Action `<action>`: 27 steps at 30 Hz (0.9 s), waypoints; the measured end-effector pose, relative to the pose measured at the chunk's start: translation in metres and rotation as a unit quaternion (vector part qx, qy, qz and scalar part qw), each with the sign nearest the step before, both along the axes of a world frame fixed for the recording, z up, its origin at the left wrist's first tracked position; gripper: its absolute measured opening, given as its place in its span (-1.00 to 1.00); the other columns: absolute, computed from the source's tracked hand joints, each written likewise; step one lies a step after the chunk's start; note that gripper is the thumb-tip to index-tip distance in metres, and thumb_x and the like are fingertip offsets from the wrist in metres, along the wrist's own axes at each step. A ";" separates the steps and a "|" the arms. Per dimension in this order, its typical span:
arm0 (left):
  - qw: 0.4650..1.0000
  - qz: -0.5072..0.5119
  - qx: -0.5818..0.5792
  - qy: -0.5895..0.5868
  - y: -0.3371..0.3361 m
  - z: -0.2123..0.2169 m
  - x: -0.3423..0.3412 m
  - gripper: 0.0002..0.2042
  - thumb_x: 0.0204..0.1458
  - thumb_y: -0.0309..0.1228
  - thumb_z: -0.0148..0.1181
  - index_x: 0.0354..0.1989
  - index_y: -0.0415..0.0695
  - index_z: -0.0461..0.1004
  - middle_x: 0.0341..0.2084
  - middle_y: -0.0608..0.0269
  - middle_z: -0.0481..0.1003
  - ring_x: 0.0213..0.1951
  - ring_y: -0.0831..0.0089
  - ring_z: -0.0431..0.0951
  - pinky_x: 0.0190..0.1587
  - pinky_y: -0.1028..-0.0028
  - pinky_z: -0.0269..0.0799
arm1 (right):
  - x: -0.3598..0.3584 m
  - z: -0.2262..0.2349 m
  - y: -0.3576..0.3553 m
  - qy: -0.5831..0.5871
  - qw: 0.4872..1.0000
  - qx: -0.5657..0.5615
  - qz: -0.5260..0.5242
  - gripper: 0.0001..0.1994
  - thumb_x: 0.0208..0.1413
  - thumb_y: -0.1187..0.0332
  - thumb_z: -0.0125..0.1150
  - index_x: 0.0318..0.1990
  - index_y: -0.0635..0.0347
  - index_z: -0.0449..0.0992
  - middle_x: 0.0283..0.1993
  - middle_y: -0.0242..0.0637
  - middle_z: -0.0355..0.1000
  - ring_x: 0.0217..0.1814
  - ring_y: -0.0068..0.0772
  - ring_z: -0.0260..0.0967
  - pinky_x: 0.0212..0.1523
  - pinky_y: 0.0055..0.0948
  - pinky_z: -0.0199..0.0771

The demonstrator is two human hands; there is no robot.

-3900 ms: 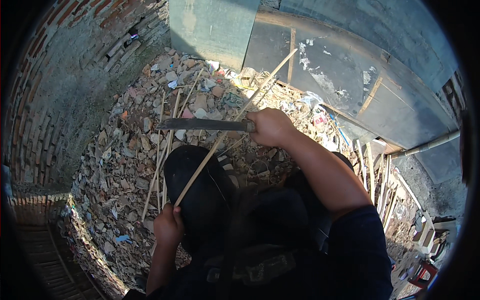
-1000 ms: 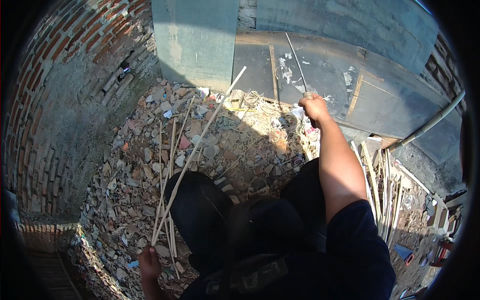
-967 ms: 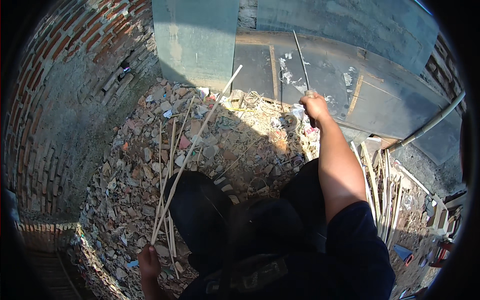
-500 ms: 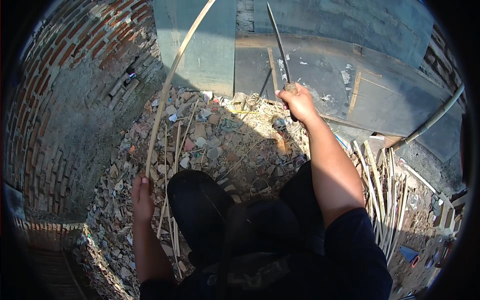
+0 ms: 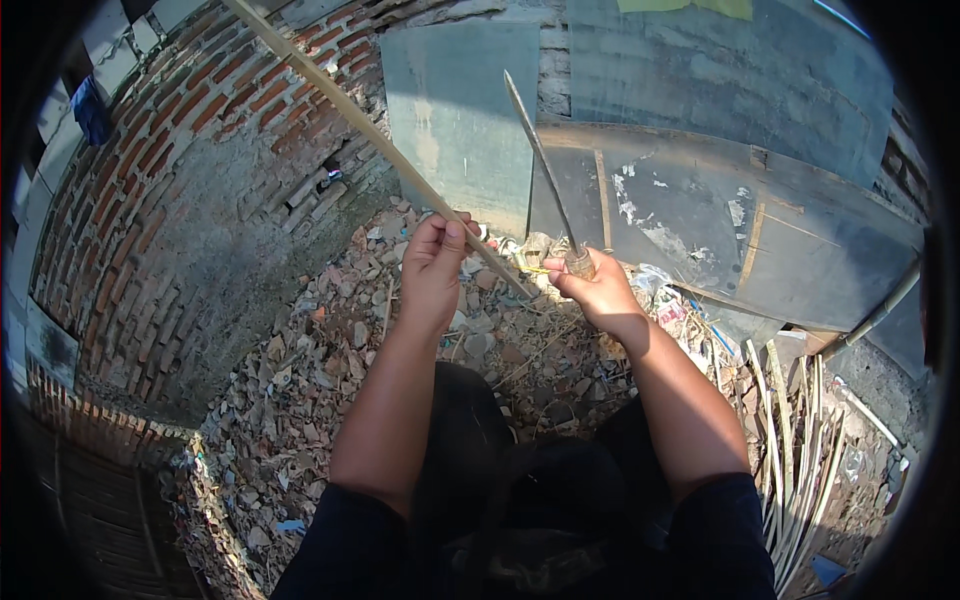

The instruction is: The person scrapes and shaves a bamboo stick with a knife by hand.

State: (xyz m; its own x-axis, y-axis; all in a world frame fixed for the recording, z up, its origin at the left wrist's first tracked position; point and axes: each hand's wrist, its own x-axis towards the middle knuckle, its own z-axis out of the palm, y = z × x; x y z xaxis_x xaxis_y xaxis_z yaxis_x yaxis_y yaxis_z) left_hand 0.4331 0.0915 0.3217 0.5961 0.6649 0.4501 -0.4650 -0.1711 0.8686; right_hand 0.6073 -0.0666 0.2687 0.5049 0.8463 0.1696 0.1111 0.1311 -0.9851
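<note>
My left hand (image 5: 434,268) is closed around a long pale bamboo strip (image 5: 350,112), near the strip's lower end. From there the strip slants up and left past the brick wall, out to the picture's upper edge. In my right hand (image 5: 603,298) is a long-bladed knife (image 5: 541,158), gripped by its light brown handle with the narrow dark blade pointing up and slightly left. The strip's lower end hangs between my hands, just left of the knife handle. Blade and strip appear apart.
Rubble (image 5: 290,395) covers the ground around my legs. A pile of bamboo strips (image 5: 795,455) lies at the right, below a slanting pole (image 5: 880,308). A brick wall (image 5: 135,250) rises at the left; grey-green panels (image 5: 465,110) and dark boards (image 5: 680,215) stand ahead.
My left hand has moved up and right with the strip, which now tilts farther left. The knife has come lower in the picture. The view has shifted, showing more of the wall.
</note>
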 end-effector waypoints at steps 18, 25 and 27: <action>0.908 0.322 0.238 0.121 -0.019 0.008 -0.009 -0.45 0.21 -0.37 0.26 0.33 -0.20 0.22 0.19 0.12 0.33 0.13 0.37 0.39 0.10 0.34 0.37 | 0.001 0.016 -0.024 -0.049 0.998 0.015 0.031 -0.88 0.10 0.51 0.35 -0.30 0.20 0.48 -0.40 -0.51 0.45 -0.34 -0.69 0.37 -0.26 -0.55 0.42; 0.583 0.497 0.591 0.252 0.058 0.095 -0.116 -0.27 0.01 -0.35 0.39 0.36 -0.14 0.17 0.24 -0.10 0.22 0.25 -0.04 0.27 0.31 0.02 0.13 | 0.019 0.036 -0.042 -0.103 0.992 -0.034 0.063 -0.85 0.07 0.49 0.40 -0.30 0.20 0.50 -0.39 -0.48 0.46 -0.32 -0.68 0.36 -0.24 -0.53 0.41; 0.529 0.421 0.644 0.358 0.070 0.113 -0.132 -0.22 -0.04 -0.29 0.43 0.38 -0.06 0.18 0.31 -0.03 0.20 0.33 -0.10 0.19 0.36 -0.08 0.07 | 0.024 0.043 -0.048 -0.174 0.979 -0.074 0.080 -0.85 0.04 0.48 0.39 -0.31 0.22 0.50 -0.40 -0.47 0.44 -0.33 -0.65 0.35 -0.25 -0.50 0.40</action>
